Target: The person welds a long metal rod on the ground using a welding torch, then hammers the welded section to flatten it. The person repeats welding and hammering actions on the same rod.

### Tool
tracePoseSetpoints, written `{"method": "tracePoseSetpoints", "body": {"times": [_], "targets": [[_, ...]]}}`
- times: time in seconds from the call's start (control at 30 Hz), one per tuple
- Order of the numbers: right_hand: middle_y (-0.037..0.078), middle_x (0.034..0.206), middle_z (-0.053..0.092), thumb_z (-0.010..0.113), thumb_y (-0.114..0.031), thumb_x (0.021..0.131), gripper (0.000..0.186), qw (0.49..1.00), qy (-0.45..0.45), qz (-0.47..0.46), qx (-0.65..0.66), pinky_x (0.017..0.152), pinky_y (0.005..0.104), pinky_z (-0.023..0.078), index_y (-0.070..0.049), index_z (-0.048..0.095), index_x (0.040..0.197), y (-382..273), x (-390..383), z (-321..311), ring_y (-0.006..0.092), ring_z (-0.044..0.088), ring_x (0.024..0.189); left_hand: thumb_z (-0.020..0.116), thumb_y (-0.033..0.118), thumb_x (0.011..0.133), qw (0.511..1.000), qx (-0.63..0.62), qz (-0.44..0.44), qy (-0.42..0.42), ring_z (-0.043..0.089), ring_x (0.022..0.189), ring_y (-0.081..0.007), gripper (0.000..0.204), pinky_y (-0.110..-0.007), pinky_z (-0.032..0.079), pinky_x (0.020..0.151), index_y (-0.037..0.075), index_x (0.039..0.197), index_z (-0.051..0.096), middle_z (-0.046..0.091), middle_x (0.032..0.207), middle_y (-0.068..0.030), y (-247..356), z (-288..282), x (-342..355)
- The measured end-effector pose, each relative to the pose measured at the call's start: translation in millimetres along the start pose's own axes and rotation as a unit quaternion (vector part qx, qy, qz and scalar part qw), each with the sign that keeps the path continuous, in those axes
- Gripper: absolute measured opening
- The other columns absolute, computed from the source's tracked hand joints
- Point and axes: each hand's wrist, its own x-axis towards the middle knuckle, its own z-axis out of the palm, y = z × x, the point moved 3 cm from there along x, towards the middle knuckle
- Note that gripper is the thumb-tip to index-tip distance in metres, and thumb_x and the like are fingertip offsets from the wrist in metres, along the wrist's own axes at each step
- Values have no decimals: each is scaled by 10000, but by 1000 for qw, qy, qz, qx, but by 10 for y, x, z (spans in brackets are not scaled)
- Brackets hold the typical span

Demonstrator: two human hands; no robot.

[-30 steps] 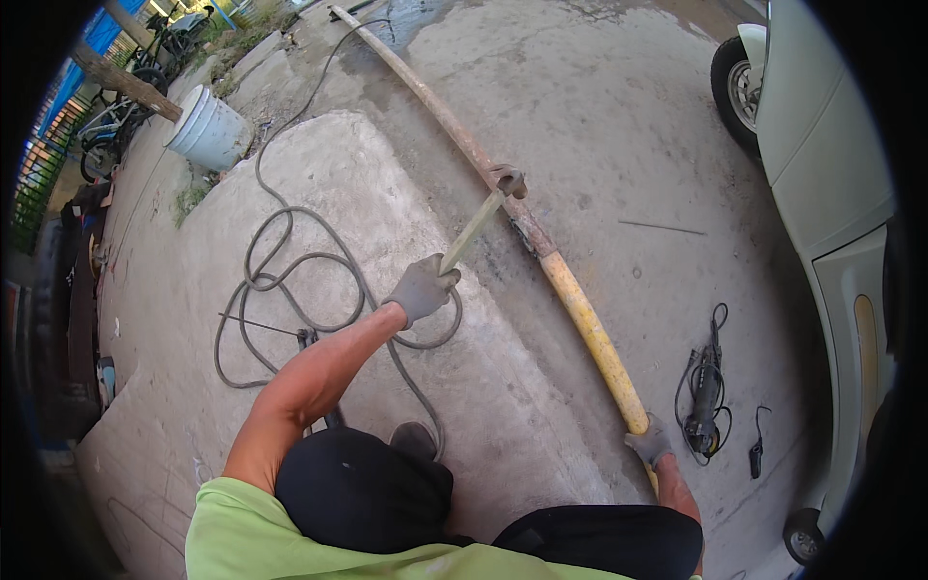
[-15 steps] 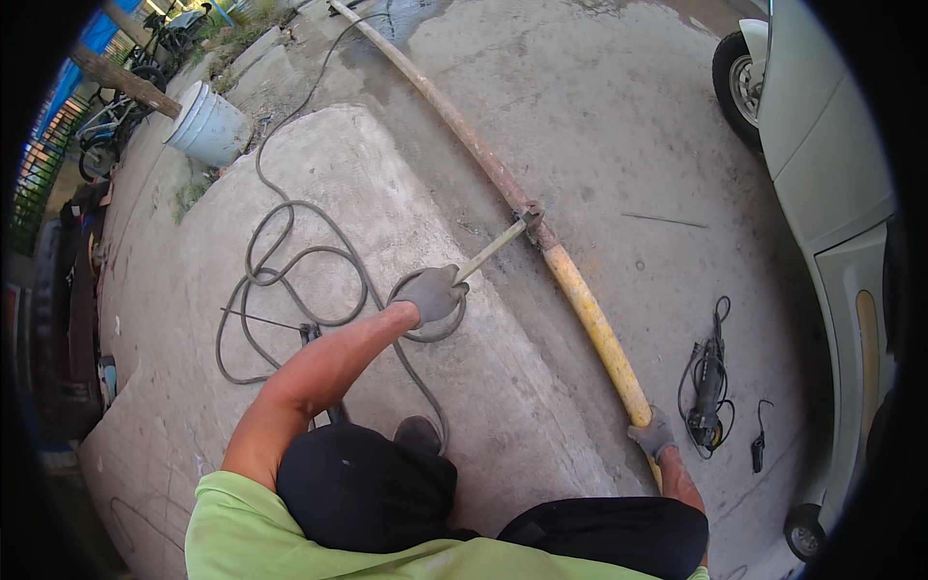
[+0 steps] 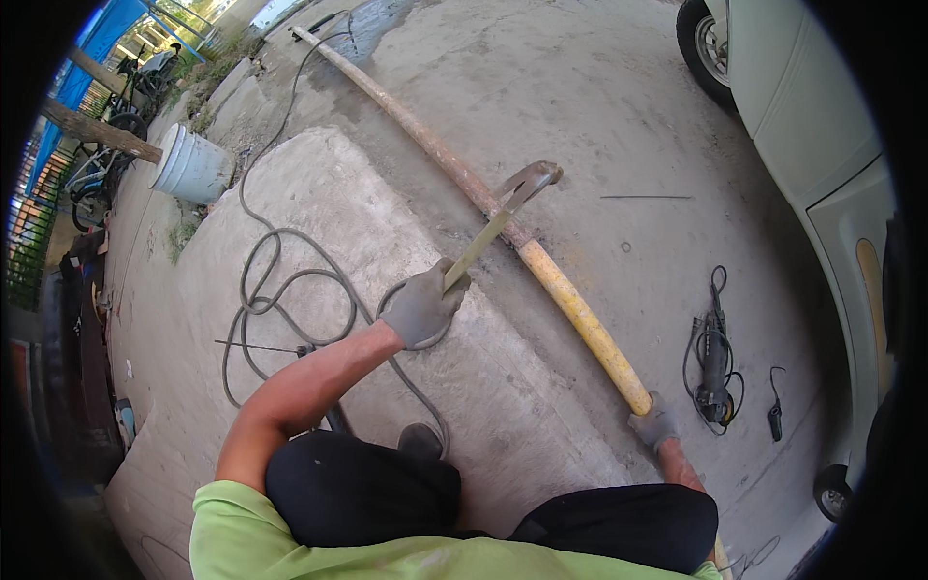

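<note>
My left hand (image 3: pixel 425 304), in a grey glove, is wrapped round the pale handle of a hammer (image 3: pixel 474 253). The hammer's metal head is up, apart from the long pipe and seen just beyond it. That pipe runs diagonally: its far part (image 3: pixel 416 130) is rusty reddish brown, its near part (image 3: pixel 585 324) yellow and worn. Where the two colours meet there is a rough joint (image 3: pixel 510 232), partly behind the hammer handle. My right hand (image 3: pixel 654 421), gloved too, grips the pipe at the lower end of the yellow part.
A grey hose or cable (image 3: pixel 280 300) lies in loops on the raised concrete slab (image 3: pixel 329 203). An angle grinder (image 3: pixel 713 372) and a small electrode holder (image 3: pixel 774 411) lie right of the pipe. A pale vehicle (image 3: pixel 822 126) stands at the right. A white bucket (image 3: pixel 193 166) and bicycles (image 3: pixel 97 174) are far left.
The hammer head has come up off the pipe joint, where it was touching. My right hand stays on the pipe. The whole view has shifted slightly.
</note>
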Motion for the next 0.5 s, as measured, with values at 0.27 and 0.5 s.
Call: {"method": "tracePoseSetpoints", "body": {"times": [0.27, 0.5], "targets": [[236, 1099, 777, 796, -319, 818, 476, 999, 30, 8, -37, 915, 510, 588, -65, 694, 1207, -27, -91, 93, 442, 748, 1040, 631, 335, 1109, 994, -35, -77, -72, 648, 655, -115, 352, -304, 508, 572, -7, 1186, 657, 690, 798, -81, 182, -429, 84], [206, 1034, 785, 786, -313, 832, 406, 995, 86, -1, -41, 871, 517, 596, -97, 694, 1164, 152, -130, 201, 428, 763, 981, 551, 292, 1141, 988, -153, 12, -4, 701, 674, -203, 338, -360, 565, 625, -27, 1240, 602, 697, 840, -129, 1235, -754, 319]]}}
